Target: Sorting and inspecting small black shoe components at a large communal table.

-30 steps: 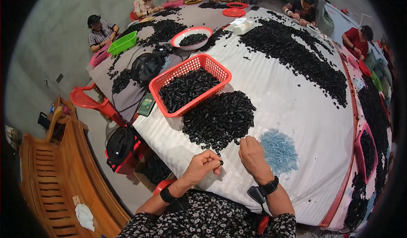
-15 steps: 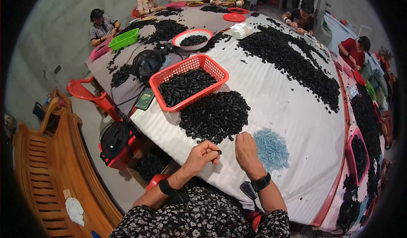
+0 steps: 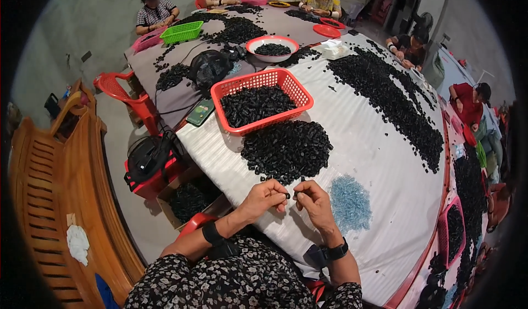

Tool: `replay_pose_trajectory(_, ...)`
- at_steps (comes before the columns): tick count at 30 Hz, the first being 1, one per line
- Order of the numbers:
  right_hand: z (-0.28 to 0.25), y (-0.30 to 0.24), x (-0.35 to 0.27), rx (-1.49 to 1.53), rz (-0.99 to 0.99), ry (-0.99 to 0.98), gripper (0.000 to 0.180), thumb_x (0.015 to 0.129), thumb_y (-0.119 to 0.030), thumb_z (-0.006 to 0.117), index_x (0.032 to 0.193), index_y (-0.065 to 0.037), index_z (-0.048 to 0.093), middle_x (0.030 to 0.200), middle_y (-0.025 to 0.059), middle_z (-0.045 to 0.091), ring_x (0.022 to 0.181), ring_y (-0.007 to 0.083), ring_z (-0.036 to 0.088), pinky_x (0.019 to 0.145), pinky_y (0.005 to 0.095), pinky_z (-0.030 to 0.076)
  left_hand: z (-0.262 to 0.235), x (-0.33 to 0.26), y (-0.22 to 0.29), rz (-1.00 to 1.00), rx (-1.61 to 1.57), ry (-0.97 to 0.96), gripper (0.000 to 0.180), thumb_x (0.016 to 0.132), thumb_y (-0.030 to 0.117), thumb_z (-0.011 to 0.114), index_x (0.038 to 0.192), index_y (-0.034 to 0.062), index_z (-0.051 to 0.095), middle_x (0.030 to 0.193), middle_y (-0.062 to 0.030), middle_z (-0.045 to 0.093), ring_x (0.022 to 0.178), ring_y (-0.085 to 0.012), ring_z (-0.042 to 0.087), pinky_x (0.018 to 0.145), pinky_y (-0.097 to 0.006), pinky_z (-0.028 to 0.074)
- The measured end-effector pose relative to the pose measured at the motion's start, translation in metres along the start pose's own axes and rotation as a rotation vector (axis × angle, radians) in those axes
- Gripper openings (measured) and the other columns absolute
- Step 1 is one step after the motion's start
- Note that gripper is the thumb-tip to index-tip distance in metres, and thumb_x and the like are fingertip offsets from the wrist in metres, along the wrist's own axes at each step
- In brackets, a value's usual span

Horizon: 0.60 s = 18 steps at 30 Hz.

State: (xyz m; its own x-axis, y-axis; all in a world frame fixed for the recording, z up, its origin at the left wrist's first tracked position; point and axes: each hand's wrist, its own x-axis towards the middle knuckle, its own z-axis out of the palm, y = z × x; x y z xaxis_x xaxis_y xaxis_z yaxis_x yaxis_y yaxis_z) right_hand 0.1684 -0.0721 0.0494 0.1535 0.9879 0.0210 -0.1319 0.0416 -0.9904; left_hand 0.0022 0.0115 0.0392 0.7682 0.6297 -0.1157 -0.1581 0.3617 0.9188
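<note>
Black on white cloth (image 3: 396, 199), low centre

Pinching a small black piece (image 3: 287, 195) between thumb and fingers of the left hand (image 3: 263, 200), at lower centre of the frame. Close by on its right, gripping a second dark piece (image 3: 296, 195) in the fingertips of the right hand (image 3: 314, 203). Nearly together at the fingertips; cannot tell any contact between the two. Just above, at centre, a heap of loose black pieces (image 3: 287, 152), then a red basket (image 3: 300, 94) holding many more. Right of the right hand, a pale blue heap (image 3: 351, 203); at upper centre, a red-rimmed white bowl (image 3: 272, 58).
</note>
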Motion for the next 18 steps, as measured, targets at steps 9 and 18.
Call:
replay_pose_trajectory(9,-0.010,0.002,0.000,0.185,0.067,-0.017,0.007,0.087,-0.007,0.055,0.093,-0.002,0.053,0.077,0.0019,0.057,0.061,0.0056,0.052,0.055,0.0191,0.043,0.008,0.013,0.003,-0.056,0.000,-0.030,0.011,0.088,0.006,0.053,0.096,-0.0014,0.053,0.078,-0.0058,0.061,0.066,-0.0106,0.059,0.061,-0.023,0.050)
replay_pose_trajectory(18,-0.017,0.004,0.005,0.132,0.181,0.032,0.005,0.087,-0.006,0.053,0.090,-0.002,0.053,0.072,-0.0009,0.054,0.058,0.0033,0.050,0.050,0.0172,0.040,0.006,0.027,0.000,-0.073,0.124,-0.076,0.007,0.088,0.002,0.053,0.093,-0.0017,0.053,0.082,-0.0074,0.062,0.069,-0.0102,0.060,0.062,-0.022,0.050)
